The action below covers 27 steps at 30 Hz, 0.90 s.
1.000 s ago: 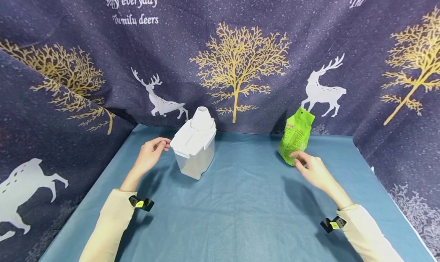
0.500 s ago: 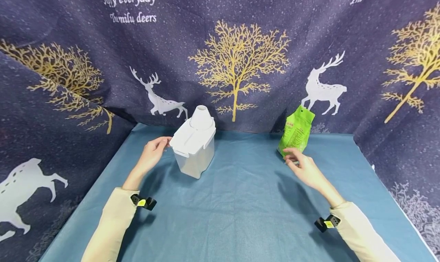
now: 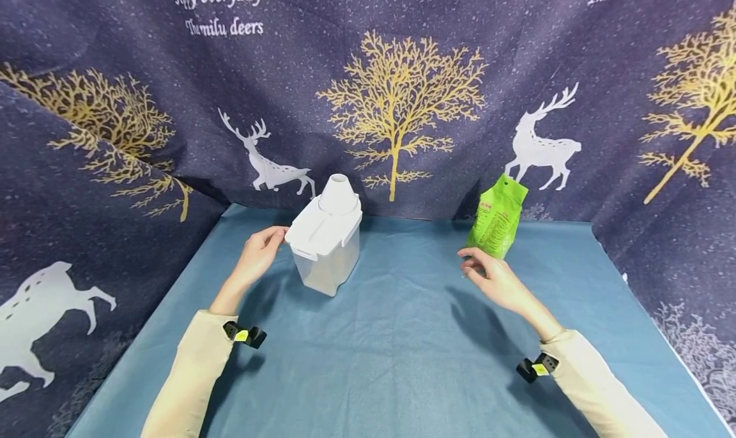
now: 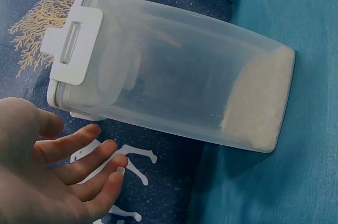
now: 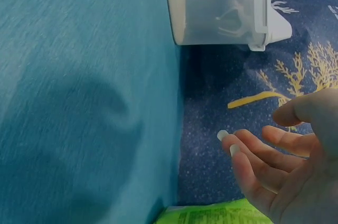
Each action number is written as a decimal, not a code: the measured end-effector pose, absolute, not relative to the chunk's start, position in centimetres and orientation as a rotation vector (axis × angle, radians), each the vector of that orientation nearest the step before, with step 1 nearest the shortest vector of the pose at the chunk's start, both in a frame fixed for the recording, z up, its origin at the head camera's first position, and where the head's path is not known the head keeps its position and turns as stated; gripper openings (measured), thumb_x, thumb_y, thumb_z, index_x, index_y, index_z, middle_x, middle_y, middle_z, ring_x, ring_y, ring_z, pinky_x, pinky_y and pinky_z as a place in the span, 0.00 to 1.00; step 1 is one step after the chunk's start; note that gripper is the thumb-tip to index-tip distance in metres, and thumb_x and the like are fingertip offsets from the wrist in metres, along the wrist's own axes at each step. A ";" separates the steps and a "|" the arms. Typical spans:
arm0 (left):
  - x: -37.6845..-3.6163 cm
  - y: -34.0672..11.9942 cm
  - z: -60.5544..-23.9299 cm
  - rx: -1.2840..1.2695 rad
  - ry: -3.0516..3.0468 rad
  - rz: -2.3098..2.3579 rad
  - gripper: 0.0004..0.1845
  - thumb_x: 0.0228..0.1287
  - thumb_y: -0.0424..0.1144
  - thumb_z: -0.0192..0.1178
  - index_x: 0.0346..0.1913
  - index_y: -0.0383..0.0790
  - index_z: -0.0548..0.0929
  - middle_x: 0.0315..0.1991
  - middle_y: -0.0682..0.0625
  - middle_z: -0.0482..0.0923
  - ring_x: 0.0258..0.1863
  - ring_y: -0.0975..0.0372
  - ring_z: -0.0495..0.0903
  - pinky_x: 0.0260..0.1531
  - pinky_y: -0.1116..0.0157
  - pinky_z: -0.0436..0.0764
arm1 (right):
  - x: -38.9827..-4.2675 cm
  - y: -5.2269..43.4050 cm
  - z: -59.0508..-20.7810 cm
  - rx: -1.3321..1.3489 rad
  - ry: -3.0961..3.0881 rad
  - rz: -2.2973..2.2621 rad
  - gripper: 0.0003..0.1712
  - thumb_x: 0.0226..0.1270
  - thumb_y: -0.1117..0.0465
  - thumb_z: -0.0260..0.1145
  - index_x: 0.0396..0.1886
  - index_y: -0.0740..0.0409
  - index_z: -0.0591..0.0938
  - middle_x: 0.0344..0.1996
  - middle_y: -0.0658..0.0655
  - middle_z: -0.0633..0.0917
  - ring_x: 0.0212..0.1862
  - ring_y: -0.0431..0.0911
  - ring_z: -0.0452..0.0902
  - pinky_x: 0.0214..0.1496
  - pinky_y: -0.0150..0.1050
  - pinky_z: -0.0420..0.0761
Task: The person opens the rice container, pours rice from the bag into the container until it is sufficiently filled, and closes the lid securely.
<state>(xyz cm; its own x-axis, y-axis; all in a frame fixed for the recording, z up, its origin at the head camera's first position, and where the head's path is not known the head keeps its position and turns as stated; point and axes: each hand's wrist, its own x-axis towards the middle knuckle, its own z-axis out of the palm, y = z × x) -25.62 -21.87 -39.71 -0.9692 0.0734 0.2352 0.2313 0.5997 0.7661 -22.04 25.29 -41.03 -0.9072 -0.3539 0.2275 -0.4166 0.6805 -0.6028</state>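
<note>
Head view: the left hand (image 3: 257, 257), fingers loosely spread and holding nothing, hovers just beside the clear plastic container with a white lid (image 3: 326, 245) near the teal-clothed desk's (image 3: 402, 348) far edge. Right hand (image 3: 493, 278), relaxed and empty, floats near the upright green pouch (image 3: 497, 218) toward the far-right corner.

A makeshift recording booth rather than a lived-in room: a tabletop (image 3: 402, 348) draped in plain teal cloth is walled on three sides by a dark navy curtain (image 3: 368, 74) printed with golden trees, white deer and the words "Happy everyday, The milu deers". The hung fabric hides whatever lies behind it. Household goods stand on the cloth, a clear plastic storage container (image 3: 326, 246) with a white clip lid and a green food pouch (image 3: 497, 218), while small black clips (image 3: 244, 334) with yellow tags sit on the person's cream sleeves.
</note>
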 end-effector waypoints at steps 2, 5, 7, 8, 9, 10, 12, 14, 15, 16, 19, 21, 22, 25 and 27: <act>-25.6 -21.8 -39.7 -0.249 -2.644 -1.322 0.21 0.77 0.41 0.42 0.59 0.31 0.78 0.49 0.34 0.82 0.49 0.46 0.79 0.47 0.54 0.76 | -22.1 25.1 -40.9 0.666 -2.788 1.049 0.17 0.70 0.68 0.57 0.57 0.61 0.75 0.40 0.59 0.87 0.39 0.50 0.85 0.40 0.36 0.82; -25.6 -21.8 -39.7 -0.242 -2.648 -1.317 0.20 0.77 0.41 0.42 0.58 0.32 0.78 0.49 0.35 0.82 0.48 0.47 0.79 0.46 0.56 0.76 | -22.2 24.7 -40.9 0.694 -2.793 1.078 0.16 0.71 0.68 0.56 0.57 0.62 0.75 0.38 0.58 0.86 0.39 0.51 0.84 0.40 0.36 0.82; -25.6 -21.9 -39.7 -0.240 -2.647 -1.312 0.20 0.77 0.40 0.42 0.58 0.32 0.78 0.49 0.35 0.82 0.47 0.49 0.79 0.45 0.58 0.76 | -22.2 24.5 -40.8 0.700 -2.802 1.085 0.16 0.71 0.67 0.56 0.57 0.62 0.75 0.36 0.56 0.86 0.39 0.51 0.84 0.40 0.36 0.81; -25.6 -21.9 -39.7 -0.241 -2.645 -1.311 0.20 0.77 0.40 0.42 0.58 0.32 0.78 0.48 0.36 0.82 0.46 0.50 0.79 0.44 0.59 0.76 | -22.2 24.3 -40.8 0.705 -2.801 1.083 0.16 0.71 0.67 0.56 0.57 0.62 0.75 0.36 0.56 0.86 0.39 0.51 0.84 0.40 0.36 0.82; -25.6 -21.9 -39.7 -0.241 -2.643 -1.308 0.20 0.77 0.40 0.42 0.58 0.32 0.78 0.48 0.36 0.82 0.45 0.50 0.79 0.43 0.60 0.76 | -22.2 24.1 -40.8 0.710 -2.800 1.084 0.16 0.71 0.67 0.56 0.57 0.62 0.75 0.35 0.55 0.86 0.38 0.51 0.84 0.40 0.36 0.82; -25.6 -21.8 -39.6 -0.242 -2.641 -1.308 0.20 0.77 0.40 0.42 0.58 0.32 0.78 0.48 0.36 0.82 0.44 0.51 0.79 0.43 0.61 0.76 | -22.2 23.9 -40.7 0.711 -2.798 1.084 0.16 0.71 0.67 0.56 0.57 0.61 0.76 0.35 0.55 0.86 0.38 0.51 0.84 0.40 0.36 0.82; -25.6 -21.8 -39.6 -0.243 -2.634 -1.311 0.20 0.77 0.40 0.42 0.58 0.32 0.78 0.47 0.36 0.82 0.43 0.52 0.79 0.41 0.62 0.76 | -22.2 23.4 -40.5 0.721 -2.790 1.074 0.16 0.71 0.67 0.57 0.57 0.60 0.76 0.35 0.54 0.86 0.38 0.49 0.85 0.40 0.37 0.82; -25.7 -21.8 -39.6 -0.243 -2.627 -1.316 0.20 0.77 0.39 0.41 0.58 0.32 0.78 0.47 0.36 0.82 0.42 0.52 0.79 0.40 0.63 0.77 | -22.3 23.0 -40.4 0.731 -2.785 1.081 0.16 0.71 0.67 0.56 0.57 0.60 0.76 0.35 0.55 0.87 0.38 0.50 0.85 0.40 0.37 0.82; -25.7 -21.7 -39.6 -0.242 -2.625 -1.320 0.20 0.77 0.40 0.41 0.58 0.32 0.78 0.47 0.36 0.82 0.43 0.52 0.79 0.40 0.63 0.77 | -22.3 22.7 -40.3 0.732 -2.785 1.091 0.17 0.71 0.66 0.56 0.58 0.59 0.75 0.36 0.55 0.87 0.38 0.51 0.85 0.40 0.37 0.82; -25.7 -21.7 -39.6 -0.242 -2.624 -1.325 0.20 0.77 0.40 0.41 0.59 0.32 0.78 0.47 0.35 0.82 0.43 0.51 0.80 0.40 0.62 0.78 | -22.3 22.5 -40.3 0.737 -2.788 1.095 0.17 0.71 0.66 0.56 0.58 0.59 0.75 0.36 0.55 0.87 0.39 0.51 0.85 0.39 0.37 0.81; -25.7 -21.6 -39.6 -0.246 -2.618 -1.345 0.20 0.77 0.39 0.41 0.59 0.32 0.77 0.48 0.35 0.81 0.46 0.49 0.80 0.44 0.57 0.80 | -22.5 21.9 -40.2 0.749 -2.796 1.123 0.17 0.72 0.66 0.55 0.59 0.59 0.75 0.38 0.56 0.87 0.40 0.53 0.85 0.38 0.37 0.81; -25.6 -21.6 -39.6 -0.255 -2.611 -1.362 0.21 0.78 0.39 0.41 0.59 0.31 0.76 0.48 0.34 0.81 0.47 0.46 0.80 0.46 0.53 0.81 | -22.6 21.5 -40.2 0.756 -2.803 1.130 0.17 0.72 0.66 0.55 0.59 0.59 0.74 0.38 0.56 0.86 0.40 0.51 0.85 0.38 0.37 0.81; -25.6 -21.6 -39.6 -0.260 -2.605 -1.376 0.21 0.78 0.39 0.41 0.60 0.30 0.76 0.49 0.33 0.80 0.48 0.45 0.80 0.47 0.51 0.81 | -22.6 21.4 -40.2 0.763 -2.808 1.129 0.18 0.72 0.66 0.55 0.60 0.59 0.74 0.38 0.56 0.86 0.40 0.50 0.84 0.38 0.36 0.81; -25.7 -21.6 -39.5 -0.266 -2.592 -1.406 0.21 0.78 0.39 0.40 0.60 0.29 0.76 0.48 0.32 0.80 0.49 0.44 0.79 0.50 0.48 0.80 | -22.7 20.8 -40.0 0.778 -2.817 1.132 0.18 0.73 0.65 0.55 0.60 0.58 0.74 0.38 0.55 0.86 0.39 0.47 0.84 0.39 0.37 0.81; -25.7 -21.6 -39.5 -0.263 -2.591 -1.413 0.21 0.78 0.40 0.40 0.60 0.29 0.75 0.49 0.32 0.80 0.49 0.43 0.79 0.50 0.48 0.79 | -22.8 20.4 -39.8 0.787 -2.824 1.136 0.18 0.73 0.65 0.55 0.60 0.58 0.74 0.38 0.55 0.86 0.39 0.46 0.84 0.40 0.37 0.81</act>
<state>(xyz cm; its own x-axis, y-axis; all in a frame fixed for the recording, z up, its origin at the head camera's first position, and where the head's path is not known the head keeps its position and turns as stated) -25.73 -21.59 -39.52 -0.9684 0.0690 0.2396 0.2388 0.5330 0.8117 -22.78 20.45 -39.83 -0.8745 -0.4507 0.1791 -0.4492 0.6136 -0.6494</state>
